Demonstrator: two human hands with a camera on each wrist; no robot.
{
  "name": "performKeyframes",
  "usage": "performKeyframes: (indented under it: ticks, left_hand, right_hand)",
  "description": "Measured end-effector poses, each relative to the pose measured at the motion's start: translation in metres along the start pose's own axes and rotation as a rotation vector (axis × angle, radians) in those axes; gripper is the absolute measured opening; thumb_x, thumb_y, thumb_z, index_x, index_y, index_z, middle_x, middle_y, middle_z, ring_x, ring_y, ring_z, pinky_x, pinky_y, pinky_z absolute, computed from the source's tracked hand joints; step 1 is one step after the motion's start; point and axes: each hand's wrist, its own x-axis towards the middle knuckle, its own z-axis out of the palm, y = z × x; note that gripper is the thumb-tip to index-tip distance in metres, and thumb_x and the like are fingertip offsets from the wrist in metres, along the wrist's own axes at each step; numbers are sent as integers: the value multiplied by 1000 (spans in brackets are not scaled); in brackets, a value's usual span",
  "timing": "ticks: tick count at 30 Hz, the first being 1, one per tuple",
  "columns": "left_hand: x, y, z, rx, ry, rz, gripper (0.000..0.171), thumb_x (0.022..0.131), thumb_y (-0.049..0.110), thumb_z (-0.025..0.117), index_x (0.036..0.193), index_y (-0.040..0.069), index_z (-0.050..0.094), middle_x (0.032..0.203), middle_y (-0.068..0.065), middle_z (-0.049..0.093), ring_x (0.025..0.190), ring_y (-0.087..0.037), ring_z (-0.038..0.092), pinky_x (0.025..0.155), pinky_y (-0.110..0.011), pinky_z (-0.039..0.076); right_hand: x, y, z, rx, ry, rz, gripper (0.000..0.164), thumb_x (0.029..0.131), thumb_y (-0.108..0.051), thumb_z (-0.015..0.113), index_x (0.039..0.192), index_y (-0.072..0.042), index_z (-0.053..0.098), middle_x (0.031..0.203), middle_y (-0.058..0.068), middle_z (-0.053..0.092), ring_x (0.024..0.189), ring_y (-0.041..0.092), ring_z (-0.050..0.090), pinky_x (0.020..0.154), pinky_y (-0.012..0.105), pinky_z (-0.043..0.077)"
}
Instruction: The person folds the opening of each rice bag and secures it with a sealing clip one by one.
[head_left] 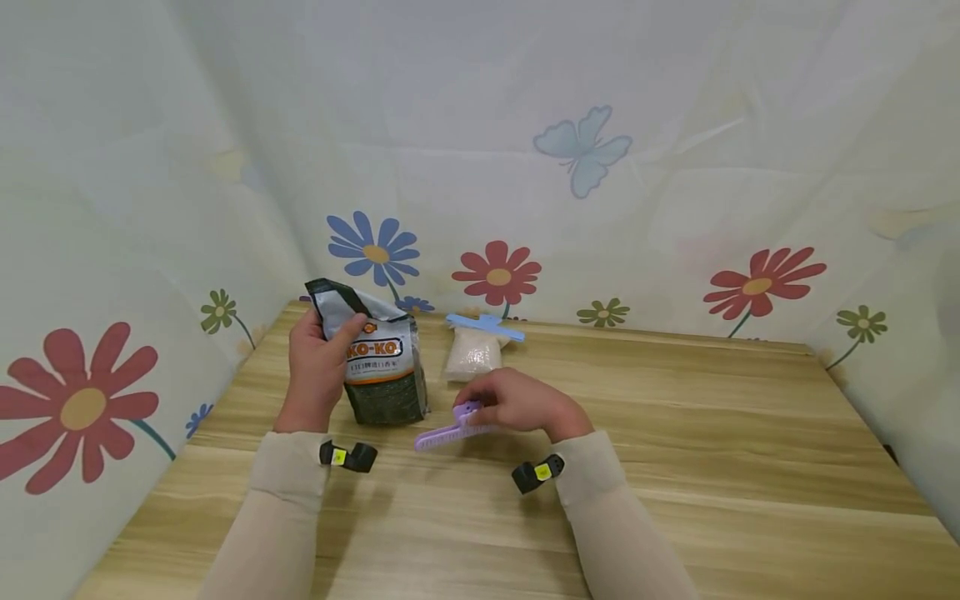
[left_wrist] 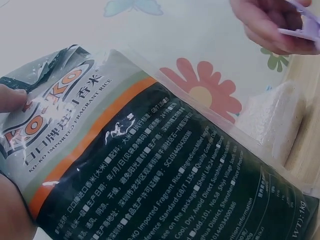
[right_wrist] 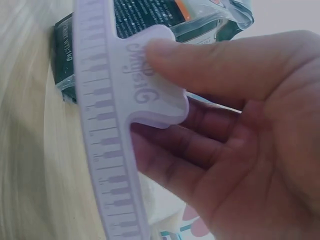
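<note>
My left hand (head_left: 315, 371) grips the upper left side of a rice bag (head_left: 386, 396), its thumb across the front below the top. The bag is silver and dark green with KO-KO lettering; its top edge is folded and creased. Between the thumb and fingers of my right hand (head_left: 528, 406) is a purple bag clip (head_left: 438, 437). Piano-key markings run along the clip's long bar (right_wrist: 107, 125), and its tab carries raised letters. The clip is apart from the rice bag, just in front and to its right.
Behind my right hand stands a small clear bag of white grains (head_left: 474, 357), closed with a light blue bag clip (head_left: 491, 326). Everything is on a wooden table (head_left: 697, 433). A flowered cloth backdrop (head_left: 660, 250) rises along the table's back and sides.
</note>
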Motion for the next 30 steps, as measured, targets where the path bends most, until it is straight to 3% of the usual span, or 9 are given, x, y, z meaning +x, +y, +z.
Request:
performKeyframes:
  ticks: [6,13,23,30]
  left_hand:
    - [0,2,1,26,-1,4,16,89,19,71,103,16,63,92,5,67,81,-7,67,69,-20,55]
    - [0,3,1,57,0,3,17,89,20,71,104,17,62,96,5,66,87,-7,65,72,-19,54]
    - [1,0,2,45,16,3,16,89,18,71,103,16,62,95,6,66,86,-7,66,72,-18,54]
    - [2,0,2,42,14,18,15,90,17,70,103,16,62,94,6,67,85,-6,66,71,-19,54]
  right_hand:
    - [0,1,-2,1,108,-19,22,91,-18,67,113,-18,69,108,-7,66,94,9,57,86,28,50]
    - [-1,3,-4,43,229,-103,24,90,-15,69,114,-13,69,105,-2,68,88,10,60,80,25,52]
    - [-2,3,-4,53,312,-176,23,88,-17,72,110,-12,70,98,-1,66,88,10,58,82,25,53]
    - [0,5,-5,62,356,-187,21,86,-17,74,106,-13,69,98,-1,67,86,10,60,84,37,55]
